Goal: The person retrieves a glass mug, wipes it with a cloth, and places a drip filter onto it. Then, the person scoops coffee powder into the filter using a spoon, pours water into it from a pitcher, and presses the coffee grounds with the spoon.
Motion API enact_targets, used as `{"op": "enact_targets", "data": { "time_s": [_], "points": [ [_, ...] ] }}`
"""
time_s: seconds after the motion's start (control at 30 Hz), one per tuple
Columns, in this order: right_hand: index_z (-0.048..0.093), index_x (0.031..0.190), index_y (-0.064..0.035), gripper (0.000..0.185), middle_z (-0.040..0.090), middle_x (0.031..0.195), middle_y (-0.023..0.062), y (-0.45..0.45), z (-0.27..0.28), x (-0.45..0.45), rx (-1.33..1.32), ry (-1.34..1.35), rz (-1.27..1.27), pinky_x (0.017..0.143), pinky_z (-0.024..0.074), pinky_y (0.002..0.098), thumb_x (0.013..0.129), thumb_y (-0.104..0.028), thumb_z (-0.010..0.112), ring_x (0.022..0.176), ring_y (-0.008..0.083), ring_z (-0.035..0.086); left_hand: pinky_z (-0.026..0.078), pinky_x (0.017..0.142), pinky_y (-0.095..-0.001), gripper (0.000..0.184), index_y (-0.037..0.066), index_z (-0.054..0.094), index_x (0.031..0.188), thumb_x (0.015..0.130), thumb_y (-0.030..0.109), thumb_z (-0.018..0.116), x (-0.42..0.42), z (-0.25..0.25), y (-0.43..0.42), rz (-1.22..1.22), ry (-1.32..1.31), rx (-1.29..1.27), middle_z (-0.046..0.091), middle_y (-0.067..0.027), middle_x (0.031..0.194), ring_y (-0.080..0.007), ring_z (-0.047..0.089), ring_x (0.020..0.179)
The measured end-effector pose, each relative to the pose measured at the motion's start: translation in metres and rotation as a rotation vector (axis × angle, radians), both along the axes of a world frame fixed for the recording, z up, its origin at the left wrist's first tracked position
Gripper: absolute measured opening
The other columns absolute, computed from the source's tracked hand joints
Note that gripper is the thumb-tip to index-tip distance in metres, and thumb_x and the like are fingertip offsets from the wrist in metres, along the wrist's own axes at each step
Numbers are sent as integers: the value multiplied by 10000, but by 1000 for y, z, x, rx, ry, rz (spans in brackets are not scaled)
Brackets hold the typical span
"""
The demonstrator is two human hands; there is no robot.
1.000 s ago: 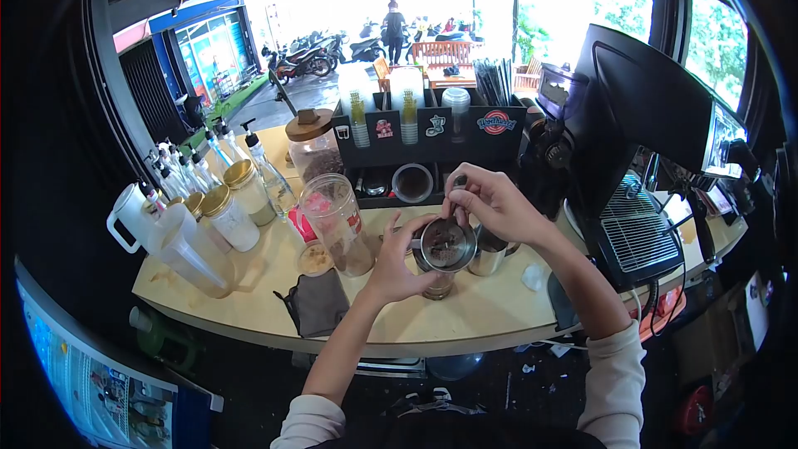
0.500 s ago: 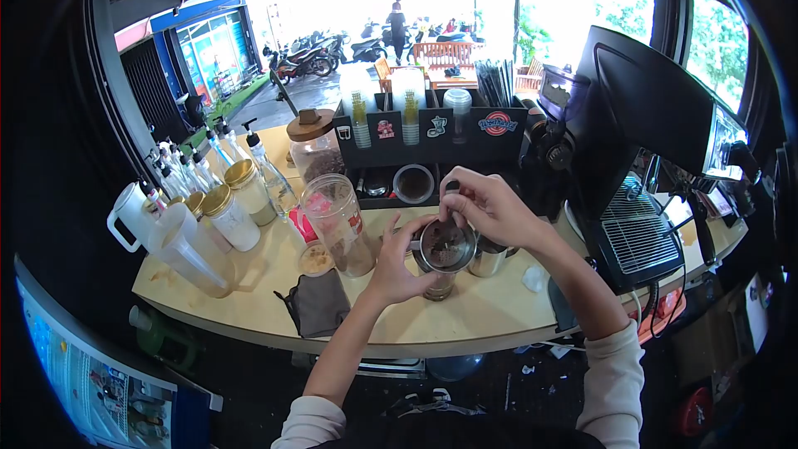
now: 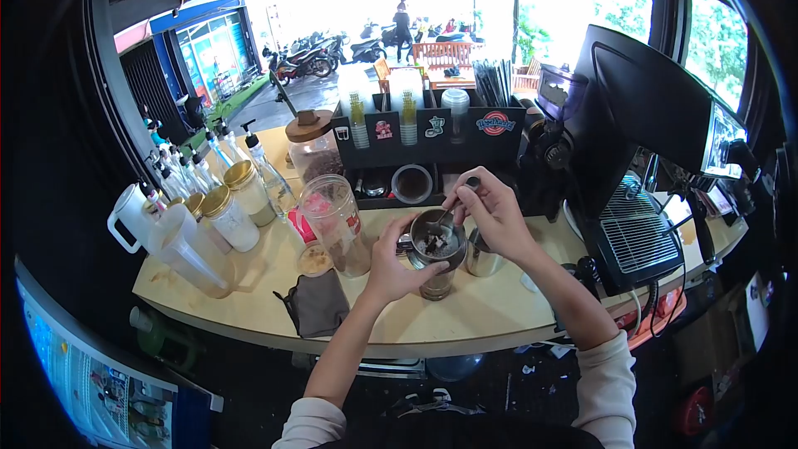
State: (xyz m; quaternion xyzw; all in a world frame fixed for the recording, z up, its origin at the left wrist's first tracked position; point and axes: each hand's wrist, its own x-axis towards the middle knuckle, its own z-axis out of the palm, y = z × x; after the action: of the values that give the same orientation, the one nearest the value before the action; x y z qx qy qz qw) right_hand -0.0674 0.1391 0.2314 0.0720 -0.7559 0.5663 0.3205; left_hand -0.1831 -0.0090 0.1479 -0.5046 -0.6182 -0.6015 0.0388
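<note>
My left hand [image 3: 396, 264] is wrapped round a metal cup [image 3: 426, 259], tilted so that its opening faces me. Dark, lumpy contents with some liquid show inside it. Between the fingertips of my right hand [image 3: 492, 214] is the dark-tipped handle of a spoon [image 3: 447, 218], its lower end inside the cup. Below the cup stands a glass [image 3: 436, 287], partly hidden by it. A metal pitcher [image 3: 482, 261] is just to the right, under my right hand. To the left stands a tall clear plastic container [image 3: 339, 229] with brown residue.
A dark cloth [image 3: 320, 306] lies near the front edge. Jars [image 3: 229, 220], pump bottles [image 3: 266, 166] and a jug [image 3: 193, 251] stand at the left. Behind is a black organizer [image 3: 432, 126] with cups; at the right, a machine with a drip grille [image 3: 636, 233]. A person [image 3: 402, 32] is outside.
The cup has tipped and shifted slightly left, and its contents look lighter and wetter. My right hand has moved the spoon, whose handle now leans right. The person outside has moved slightly right.
</note>
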Motion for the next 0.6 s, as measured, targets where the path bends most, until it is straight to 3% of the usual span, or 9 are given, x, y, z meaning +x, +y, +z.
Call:
{"op": "enact_targets", "data": {
  "time_s": [0.1,0.23,0.43,0.53,0.6],
  "points": [
    [506,979,-5,109,606,808,55,-2,-10,-3,-84,12,-53,598,475,219,969,-106,465,646,61,559,489,889,-338,782,15,500,1213,572,265,871,0,-2,-1,-8,6,-60,627,-128,1091,-230,615,1031],
    [504,969,-6,119,597,823,60,0,-17,-5,-210,6,-34,618,483,225,969,-122,478,671,68,570,485,899,-346,787,12,497,1215,574,271,872,0,1,-5,25,41,-98,625,-127,1101,-232,622,1019],
    [506,973,-4,133,594,832,55,-6,-18,-2,-197,-41,2,643,489,230,958,-136,510,701,76,582,470,927,-350,829,5,477,1248,572,273,875,-1,0,-7,-36,-25,-127,578,-156,1203,-249,589,1090],
    [505,992,-11,109,606,892,77,-7,-19,-2,-139,-66,20,679,505,242,949,-108,529,747,93,593,477,888,-339,790,8,464,1273,625,255,844,-3,11,-9,-85,12,-49,574,-142,1155,-239,588,1049],
    [516,990,-6,100,607,908,77,-8,-19,-2,-110,-55,30,696,505,239,934,-82,547,773,94,592,471,832,-330,670,25,469,1281,719,231,770,-6,27,-10,63,276,-15,558,-118,1064,-218,584,934]
  ]
}}
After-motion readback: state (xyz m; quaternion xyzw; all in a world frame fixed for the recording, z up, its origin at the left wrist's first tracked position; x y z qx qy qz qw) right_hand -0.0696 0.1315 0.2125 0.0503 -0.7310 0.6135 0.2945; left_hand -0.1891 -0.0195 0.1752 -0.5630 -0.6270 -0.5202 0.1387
